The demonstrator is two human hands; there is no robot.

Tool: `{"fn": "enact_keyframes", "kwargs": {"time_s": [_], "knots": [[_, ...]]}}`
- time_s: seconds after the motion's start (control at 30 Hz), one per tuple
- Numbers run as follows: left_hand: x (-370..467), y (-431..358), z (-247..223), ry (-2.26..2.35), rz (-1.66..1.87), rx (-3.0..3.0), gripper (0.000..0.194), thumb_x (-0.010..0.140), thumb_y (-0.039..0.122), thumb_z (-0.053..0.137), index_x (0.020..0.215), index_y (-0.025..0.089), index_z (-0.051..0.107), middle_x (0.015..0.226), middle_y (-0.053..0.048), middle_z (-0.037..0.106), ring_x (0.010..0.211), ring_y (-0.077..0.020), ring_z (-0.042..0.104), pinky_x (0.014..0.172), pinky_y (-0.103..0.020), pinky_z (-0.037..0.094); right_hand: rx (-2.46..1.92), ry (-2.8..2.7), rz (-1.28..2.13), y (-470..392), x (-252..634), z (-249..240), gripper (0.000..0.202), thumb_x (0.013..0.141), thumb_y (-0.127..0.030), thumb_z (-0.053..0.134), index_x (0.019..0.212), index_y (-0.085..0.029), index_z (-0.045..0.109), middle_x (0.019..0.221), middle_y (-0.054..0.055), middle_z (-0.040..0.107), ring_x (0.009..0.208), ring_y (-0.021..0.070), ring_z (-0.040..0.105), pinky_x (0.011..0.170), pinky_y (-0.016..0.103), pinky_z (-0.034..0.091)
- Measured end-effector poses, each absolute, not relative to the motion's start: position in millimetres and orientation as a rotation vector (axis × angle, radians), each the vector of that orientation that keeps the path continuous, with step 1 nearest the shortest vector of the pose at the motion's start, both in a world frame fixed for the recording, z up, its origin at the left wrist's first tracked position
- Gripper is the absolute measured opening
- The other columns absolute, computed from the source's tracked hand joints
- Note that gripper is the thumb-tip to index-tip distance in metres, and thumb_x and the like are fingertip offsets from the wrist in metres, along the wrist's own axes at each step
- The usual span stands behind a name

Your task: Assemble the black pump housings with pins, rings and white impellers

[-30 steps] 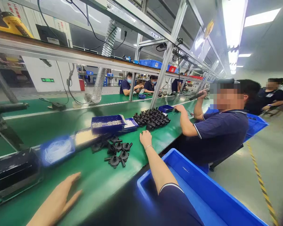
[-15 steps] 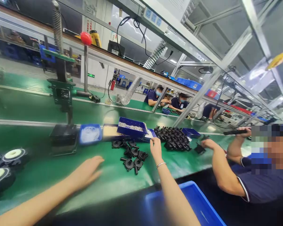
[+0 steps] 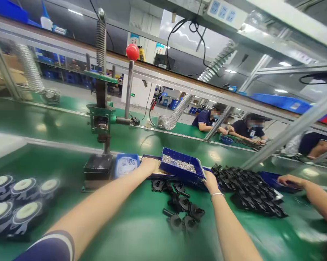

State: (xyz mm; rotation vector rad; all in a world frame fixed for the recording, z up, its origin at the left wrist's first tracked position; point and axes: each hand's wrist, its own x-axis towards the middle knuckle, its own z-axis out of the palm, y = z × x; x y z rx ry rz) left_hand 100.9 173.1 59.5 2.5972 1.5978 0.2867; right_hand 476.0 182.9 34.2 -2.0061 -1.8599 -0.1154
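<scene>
My left hand [image 3: 148,166] reaches into a bin of small tan parts [image 3: 158,169]; its fingertips are hidden. Right of it, a dark blue bin of small metal pins [image 3: 179,164] sits tilted on the neighbouring bins. At that bin's right end is my right hand [image 3: 211,181], its fingers partly hidden behind the edge, so its grip is unclear. Several black round housings with pipe stubs [image 3: 183,204] lie on the green mat below the bins. A light blue bin of clear rings [image 3: 126,165] stands left of my left hand.
A green arbor press [image 3: 100,121] with a red-knobbed lever [image 3: 132,52] stands at the left. Black parts with cream rings [image 3: 24,185] lie far left. A pile of black housings [image 3: 250,188] is at the right, near another person's hand [image 3: 290,180].
My left hand has moved from above the mat into the tan-parts bin. My right hand has moved to the pin bin's right end. The view has shifted left.
</scene>
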Motion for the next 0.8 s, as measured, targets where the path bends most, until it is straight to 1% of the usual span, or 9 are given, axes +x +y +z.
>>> {"fn": "enact_keyframes", "kwargs": {"time_s": [0.2, 0.3, 0.37, 0.47, 0.57, 0.6, 0.67, 0.73, 0.8], "knots": [[105.1, 177.6, 46.1, 1.615, 0.373, 2.501, 0.033, 0.095, 0.034, 0.061, 0.121, 0.014, 0.059, 0.12, -0.011, 0.061, 0.104, -0.023, 0.063, 0.088, -0.044, 0.055, -2.022, -1.527, 0.135, 183.1, 473.9, 34.6, 0.023, 0.093, -0.034, 0.064, 0.103, -0.013, 0.065, 0.1, 0.004, 0.066, 0.084, 0.0162, 0.065, 0.074, 0.032, 0.056], [99.8, 172.8, 51.4, 1.614, 0.485, 2.476, 0.029, 0.095, 0.034, 0.061, 0.116, 0.014, 0.061, 0.117, -0.009, 0.063, 0.104, -0.023, 0.063, 0.091, -0.045, 0.053, -1.936, -1.241, 0.165, 179.8, 461.7, 42.7, 0.022, 0.092, -0.034, 0.065, 0.089, -0.012, 0.064, 0.082, 0.0, 0.064, 0.069, 0.0119, 0.061, 0.064, 0.027, 0.053], [94.7, 160.9, 54.9, 1.593, 0.593, 2.459, 0.024, 0.096, 0.031, 0.058, 0.111, 0.013, 0.062, 0.113, -0.008, 0.064, 0.104, -0.023, 0.062, 0.093, -0.045, 0.051, -1.811, -1.045, 0.172, 174.0, 452.3, 53.1, 0.03, 0.095, -0.035, 0.058, 0.076, -0.012, 0.059, 0.069, 0.0, 0.06, 0.059, 0.0112, 0.059, 0.056, 0.025, 0.05], [84.6, 125.4, 50.3, 1.487, 0.749, 2.425, 0.018, 0.1, 0.028, 0.05, 0.101, 0.016, 0.063, 0.103, -0.006, 0.067, 0.101, -0.0204, 0.063, 0.091, -0.036, 0.049, -1.558, -0.814, 0.175, 161.3, 438.6, 77.9, 0.04, 0.1, -0.038, 0.039, 0.065, -0.019, 0.047, 0.061, 0.001, 0.054, 0.048, 0.0134, 0.056, 0.043, 0.026, 0.044], [69.7, 82.2, 33.7, 1.323, 0.803, 2.386, 0.015, 0.098, 0.031, 0.054, 0.094, 0.02, 0.064, 0.095, -0.002, 0.068, 0.09, -0.016, 0.065, 0.079, -0.025, 0.049, -1.317, -0.714, 0.183, 146.3, 416.6, 107.0, 0.035, 0.1, -0.037, 0.031, 0.069, -0.023, 0.039, 0.064, 0.001, 0.054, 0.042, 0.0094, 0.049, 0.038, 0.023, 0.039], [63.4, 71.0, 27.5, 1.279, 0.803, 2.377, 0.013, 0.096, 0.03, 0.057, 0.092, 0.02, 0.064, 0.094, -0.002, 0.069, 0.088, -0.0158, 0.065, 0.077, -0.025, 0.049, -1.247, -0.717, 0.2, 141.1, 404.4, 114.9, 0.033, 0.1, -0.038, 0.033, 0.071, -0.024, 0.038, 0.066, 0.0, 0.054, 0.041, 0.0077, 0.047, 0.037, 0.022, 0.038], [50.0, 58.1, 16.3, 1.206, 0.803, 2.372, 0.007, 0.093, 0.026, 0.062, 0.09, 0.02, 0.065, 0.097, -0.003, 0.068, 0.092, -0.0174, 0.065, 0.081, -0.027, 0.049, -1.137, -0.764, 0.268, 130.0, 369.6, 124.7, 0.031, 0.097, -0.046, 0.044, 0.075, -0.024, 0.04, 0.066, -0.001, 0.056, 0.04, 0.0068, 0.047, 0.036, 0.02, 0.038], [36.9, 56.9, 7.5, 1.173, 0.812, 2.369, 0.005, 0.092, 0.022, 0.062, 0.089, 0.019, 0.065, 0.105, -0.006, 0.067, 0.1, -0.0201, 0.064, 0.09, -0.031, 0.048, -1.062, -0.828, 0.363, 117.6, 322.0, 123.9, 0.039, 0.089, -0.059, 0.055, 0.078, -0.023, 0.042, 0.064, -0.004, 0.057, 0.037, 0.0065, 0.047, 0.032, 0.019, 0.037], [25.7, 62.2, 0.3, 1.181, 0.822, 2.357, 0.007, 0.092, 0.02, 0.06, 0.089, 0.017, 0.065, 0.11, -0.008, 0.064, 0.104, -0.022, 0.062, 0.093, -0.034, 0.047, -0.948, -0.951, 0.648, 104.4, 267.7, 112.3, 0.042, 0.085, -0.061, 0.063, 0.083, -0.022, 0.045, 0.064, -0.006, 0.059, 0.033, 0.0051, 0.045, 0.029, 0.016, 0.033]]}}
